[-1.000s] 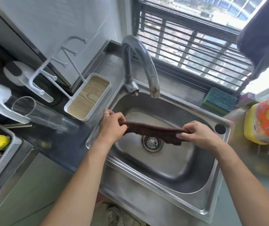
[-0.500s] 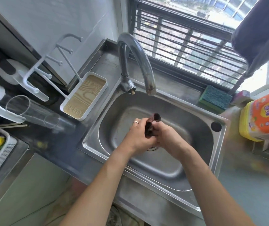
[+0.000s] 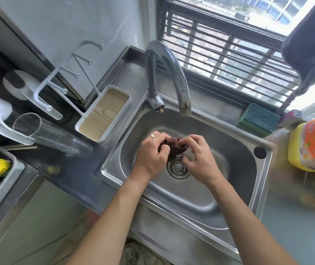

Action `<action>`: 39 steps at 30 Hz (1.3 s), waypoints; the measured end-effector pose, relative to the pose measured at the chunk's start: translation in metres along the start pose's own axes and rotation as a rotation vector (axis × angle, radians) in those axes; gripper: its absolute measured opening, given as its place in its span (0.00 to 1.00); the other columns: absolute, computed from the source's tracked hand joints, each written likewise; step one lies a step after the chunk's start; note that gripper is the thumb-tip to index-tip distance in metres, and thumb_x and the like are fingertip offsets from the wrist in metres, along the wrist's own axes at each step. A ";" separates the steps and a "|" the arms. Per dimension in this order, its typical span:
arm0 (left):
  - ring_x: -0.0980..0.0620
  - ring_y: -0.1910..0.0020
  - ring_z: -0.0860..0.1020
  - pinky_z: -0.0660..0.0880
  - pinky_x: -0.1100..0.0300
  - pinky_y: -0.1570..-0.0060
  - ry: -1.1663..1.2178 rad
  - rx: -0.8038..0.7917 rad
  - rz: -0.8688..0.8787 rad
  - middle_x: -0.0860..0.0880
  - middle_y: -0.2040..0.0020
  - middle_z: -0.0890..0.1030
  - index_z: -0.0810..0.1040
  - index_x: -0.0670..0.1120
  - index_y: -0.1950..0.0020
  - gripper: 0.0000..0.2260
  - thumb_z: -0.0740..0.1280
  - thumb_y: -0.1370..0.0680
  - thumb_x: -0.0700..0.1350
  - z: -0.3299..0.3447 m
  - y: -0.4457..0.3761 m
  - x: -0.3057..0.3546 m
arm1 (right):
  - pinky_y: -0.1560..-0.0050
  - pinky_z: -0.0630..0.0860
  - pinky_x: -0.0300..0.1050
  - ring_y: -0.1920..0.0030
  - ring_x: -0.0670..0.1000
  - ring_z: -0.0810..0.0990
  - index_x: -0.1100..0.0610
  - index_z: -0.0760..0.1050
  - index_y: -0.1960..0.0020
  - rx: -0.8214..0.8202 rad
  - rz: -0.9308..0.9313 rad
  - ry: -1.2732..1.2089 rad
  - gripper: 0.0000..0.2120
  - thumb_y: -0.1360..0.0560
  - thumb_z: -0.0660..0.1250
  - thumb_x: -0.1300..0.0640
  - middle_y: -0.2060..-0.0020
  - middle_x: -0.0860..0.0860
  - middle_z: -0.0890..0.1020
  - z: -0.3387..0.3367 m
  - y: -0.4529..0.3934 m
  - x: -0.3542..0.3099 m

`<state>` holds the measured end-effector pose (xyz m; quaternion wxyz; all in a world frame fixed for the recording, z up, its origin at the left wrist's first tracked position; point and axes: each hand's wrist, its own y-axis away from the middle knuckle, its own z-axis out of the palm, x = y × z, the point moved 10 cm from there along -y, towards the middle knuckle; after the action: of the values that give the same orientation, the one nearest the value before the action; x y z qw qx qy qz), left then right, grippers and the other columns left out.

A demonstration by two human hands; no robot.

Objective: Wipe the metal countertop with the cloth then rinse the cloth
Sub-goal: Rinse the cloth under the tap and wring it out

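hands: 2, a left hand (image 3: 153,153) and a right hand (image 3: 198,159)
cloths: 1 dark brown cloth (image 3: 173,148), bunched between both hands
rings: 1 ring (image 3: 152,136) on the left hand
sinks: 1 steel sink (image 3: 200,196)
drains: 1 drain (image 3: 178,167)
taps: 1 curved tap (image 3: 169,73)
overflow holes: 1 hole (image 3: 260,152) in the sink rim
sponges: 1 green sponge (image 3: 259,119)
trays: 1 white tray (image 3: 104,113) with a wood-grain base
glasses: 1 clear glass (image 3: 43,131) lying on its side
packs: 1 orange and yellow pack (image 3: 313,142)
baskets: 1 grey basket (image 3: 1,180)
shoes: 1 shoe (image 3: 133,253) on the floor
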<state>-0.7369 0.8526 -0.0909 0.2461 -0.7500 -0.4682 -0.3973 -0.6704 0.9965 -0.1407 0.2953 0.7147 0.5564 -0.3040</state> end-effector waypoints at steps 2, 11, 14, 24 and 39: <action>0.50 0.55 0.76 0.74 0.57 0.52 -0.015 0.006 0.008 0.51 0.56 0.78 0.81 0.47 0.51 0.13 0.58 0.28 0.45 -0.003 -0.002 -0.003 | 0.35 0.73 0.48 0.36 0.53 0.72 0.50 0.79 0.44 0.001 0.055 0.158 0.16 0.29 0.73 0.61 0.38 0.52 0.73 0.002 -0.003 0.012; 0.47 0.57 0.75 0.63 0.60 0.60 -0.072 0.152 -0.149 0.47 0.57 0.78 0.76 0.42 0.51 0.10 0.60 0.16 0.46 -0.020 -0.010 -0.048 | 0.53 0.73 0.44 0.59 0.47 0.78 0.50 0.72 0.57 -0.076 0.124 -0.084 0.08 0.26 0.71 0.58 0.61 0.47 0.81 -0.024 -0.011 0.003; 0.49 0.64 0.73 0.61 0.56 0.65 -0.033 0.203 -0.195 0.50 0.64 0.76 0.74 0.42 0.55 0.16 0.58 0.16 0.53 -0.027 -0.007 -0.048 | 0.58 0.74 0.56 0.64 0.52 0.74 0.52 0.70 0.54 -0.076 0.195 -0.449 0.06 0.25 0.67 0.53 0.66 0.56 0.80 -0.021 -0.011 -0.001; 0.50 0.38 0.75 0.70 0.56 0.38 0.330 -0.202 -0.609 0.45 0.37 0.75 0.51 0.55 0.30 0.41 0.76 0.30 0.60 0.029 0.017 -0.095 | 0.45 0.83 0.54 0.45 0.55 0.85 0.47 0.65 0.29 -0.095 0.602 -0.732 0.29 0.24 0.75 0.54 0.43 0.55 0.82 0.030 0.014 0.041; 0.49 0.55 0.80 0.78 0.53 0.52 -0.210 -0.323 -0.255 0.52 0.59 0.82 0.79 0.51 0.58 0.10 0.69 0.35 0.53 0.017 0.030 -0.046 | 0.34 0.78 0.56 0.44 0.55 0.82 0.49 0.76 0.42 -0.112 0.473 -0.437 0.19 0.33 0.68 0.51 0.45 0.54 0.83 0.024 0.067 0.030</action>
<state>-0.7153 0.8294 -0.1384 0.0207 -0.7517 -0.5126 -0.4146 -0.6017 0.9828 -0.1738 0.5090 0.7246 0.3144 -0.3422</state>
